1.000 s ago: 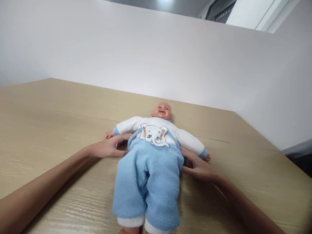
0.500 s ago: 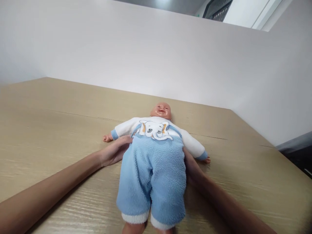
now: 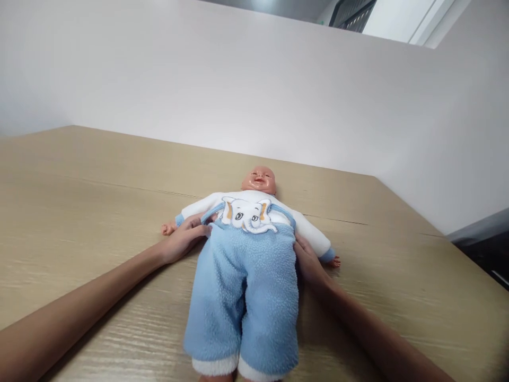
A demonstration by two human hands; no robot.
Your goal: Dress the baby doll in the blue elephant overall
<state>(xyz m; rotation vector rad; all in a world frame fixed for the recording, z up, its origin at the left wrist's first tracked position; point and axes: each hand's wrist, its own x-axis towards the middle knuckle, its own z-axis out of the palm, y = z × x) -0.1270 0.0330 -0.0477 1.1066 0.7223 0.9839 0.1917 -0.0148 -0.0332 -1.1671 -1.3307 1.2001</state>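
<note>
A baby doll [image 3: 258, 180] lies on its back on the wooden table, head away from me, arms spread. It wears a white long-sleeved top [image 3: 312, 233] with blue cuffs and fluffy blue overalls [image 3: 246, 270] with white hems and an elephant patch [image 3: 249, 215] on the chest. My left hand [image 3: 185, 239] grips the overalls' left edge at the waist, fingers passing under the strap and thumb on the outside. At the opposite side, my right hand [image 3: 308, 257] is closed on the overalls' edge below the doll's arm, its fingertips partly hidden by the fabric.
The wooden table [image 3: 99, 212] has a thin seam running across it behind the doll's shoulders. A pale wall [image 3: 222, 79] rises at its far edge. Beyond the table's right edge is a dark object [image 3: 485, 249], only partly in view.
My left hand has pushed up and its fingers now show under the strap. My right hand has shifted slightly up along the overalls. The pant legs sit lower, covering more of the doll's legs.
</note>
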